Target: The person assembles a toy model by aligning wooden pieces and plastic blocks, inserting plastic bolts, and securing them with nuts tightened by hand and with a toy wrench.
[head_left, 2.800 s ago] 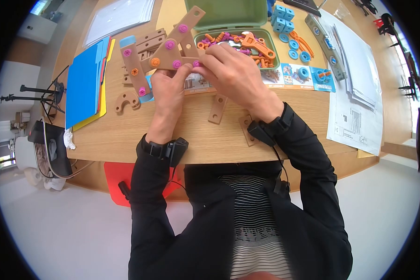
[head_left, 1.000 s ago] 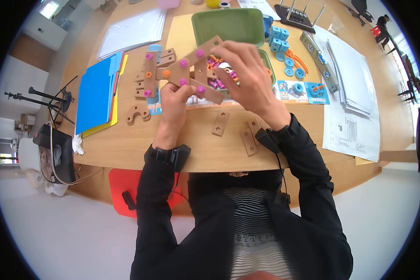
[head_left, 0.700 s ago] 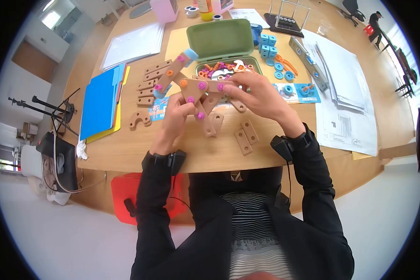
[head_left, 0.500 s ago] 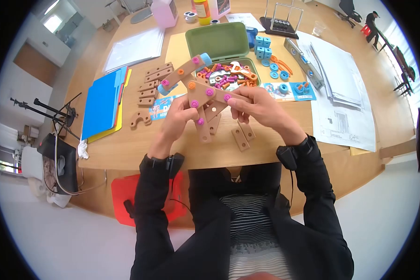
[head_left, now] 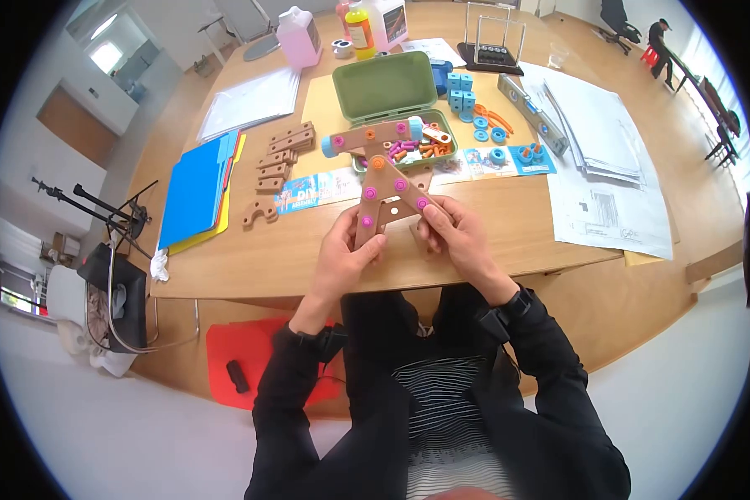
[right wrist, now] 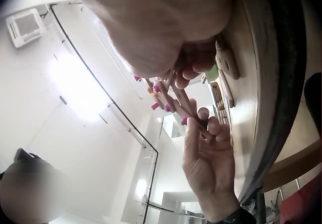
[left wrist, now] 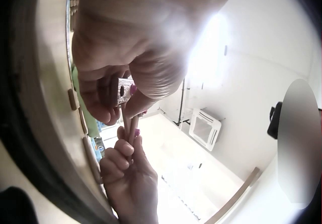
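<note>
Between both hands is a brown toy construction assembly [head_left: 383, 179], raised above the table's front edge. Pink and orange bolts join its bars, and a crossbar [head_left: 354, 140] with light-blue end pieces lies across its far end. Two legs spread toward the person. The left hand [head_left: 342, 254] pinches the left leg, thumb on top and fingers underneath. On the other leg, the right hand [head_left: 462, 237] has its thumb near a pink bolt, fingers curled below. Each wrist view shows the opposite hand too, the left hand [right wrist: 214, 166] gripping a bar end.
Behind the assembly stands an open green box [head_left: 385, 87] of bolts and toy tools. Loose brown bars [head_left: 283, 154] lie left, near blue folders [head_left: 198, 187]. Blue blocks [head_left: 461, 92], a level [head_left: 532, 112] and papers [head_left: 600, 167] are on the right. Bottles [head_left: 298, 37] stand at the back.
The assembly has turned so its crossbar moved from the left to the far end, and it came nearer the body. The right hand, earlier spread by the box, now grips the right leg.
</note>
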The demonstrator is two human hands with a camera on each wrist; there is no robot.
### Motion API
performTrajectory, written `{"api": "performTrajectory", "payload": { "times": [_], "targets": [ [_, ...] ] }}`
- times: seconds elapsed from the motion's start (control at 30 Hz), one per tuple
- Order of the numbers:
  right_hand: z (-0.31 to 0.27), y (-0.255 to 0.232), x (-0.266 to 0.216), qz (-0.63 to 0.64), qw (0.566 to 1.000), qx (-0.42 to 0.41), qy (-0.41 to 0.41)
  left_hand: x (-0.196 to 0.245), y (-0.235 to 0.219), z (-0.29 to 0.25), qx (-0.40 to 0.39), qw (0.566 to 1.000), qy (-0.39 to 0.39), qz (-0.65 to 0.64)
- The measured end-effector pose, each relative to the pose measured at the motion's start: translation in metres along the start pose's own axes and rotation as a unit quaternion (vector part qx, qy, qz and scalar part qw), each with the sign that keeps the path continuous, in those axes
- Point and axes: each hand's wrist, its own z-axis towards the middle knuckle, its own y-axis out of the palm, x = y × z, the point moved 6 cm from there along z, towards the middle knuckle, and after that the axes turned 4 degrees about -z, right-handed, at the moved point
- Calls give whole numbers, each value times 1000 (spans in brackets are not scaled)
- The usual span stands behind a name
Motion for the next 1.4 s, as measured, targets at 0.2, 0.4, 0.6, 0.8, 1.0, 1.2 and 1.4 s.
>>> {"api": "performTrajectory", "payload": {
  "times": [0.2, 0.4, 0.6, 0.8, 1.0, 1.2, 1.4],
  "targets": [
    [-2, 9, -4, -58, 997, -36, -37, -12, -8, -12, 50, 998, 3, 24],
    [-3, 13, -7, -132, 989, -26, -70, -14, -13, -14, 80, 996, 32, 15],
    [-3, 9, -6, -209, 973, 12, -97, -13, -4, -9, 100, 991, 74, 55],
    [-5, 12, -14, -294, 939, 42, -172, -9, -2, -10, 131, 980, 78, 130],
    [-9, 19, -20, -326, 925, 44, -192, -7, -1, -15, 151, 974, 97, 137],
    [-9, 18, -19, -300, 933, 66, -186, -6, 1, -18, 141, 978, 74, 136],
    [-11, 14, -18, -306, 938, 78, -145, -9, 4, -17, 117, 977, 80, 160]
  ]
}}
